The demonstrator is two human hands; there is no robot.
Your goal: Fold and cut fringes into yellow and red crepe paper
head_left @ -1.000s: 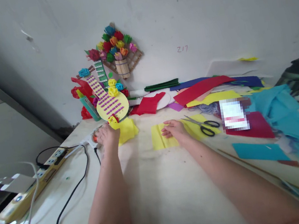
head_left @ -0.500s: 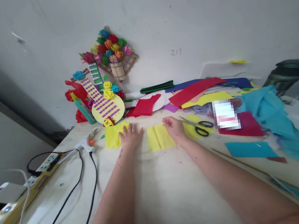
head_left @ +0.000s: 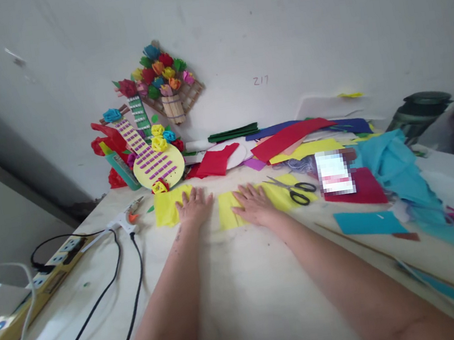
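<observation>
Pressing palm-down with fingers spread wide, the two hands hold nothing in a grip: the left hand (head_left: 194, 205) covers the right edge of one yellow sheet (head_left: 166, 209), and the right hand (head_left: 252, 203) lies on more yellow material (head_left: 228, 215) just beside it. This reaches past the right hand and under the scissors (head_left: 291, 186); whether it is one piece or two, I cannot tell, so the yellow pieces number at least two.

As far as can be judged, the work on the yellow is early: it is laid out flat on the bench (head_left: 245, 302), with no petal shaped from it, and any cutting, forming or gluing would be left to do.

Right of the right hand, beyond that one pair of scissors, are one dark red sheet (head_left: 369, 190), one flat blue rectangle (head_left: 369, 223) and a crumpled blue heap (head_left: 395, 163) whose layers cannot be counted. Left of the left hand lies one glue gun (head_left: 127, 222), untouched; farther out is one power strip (head_left: 58, 272). Ahead of the left hand stand one glue bottle (head_left: 122, 170) and one yellow guitar-shaped piece (head_left: 160, 174), which looks largely finished, with three flowers showing mostly yellow.
</observation>
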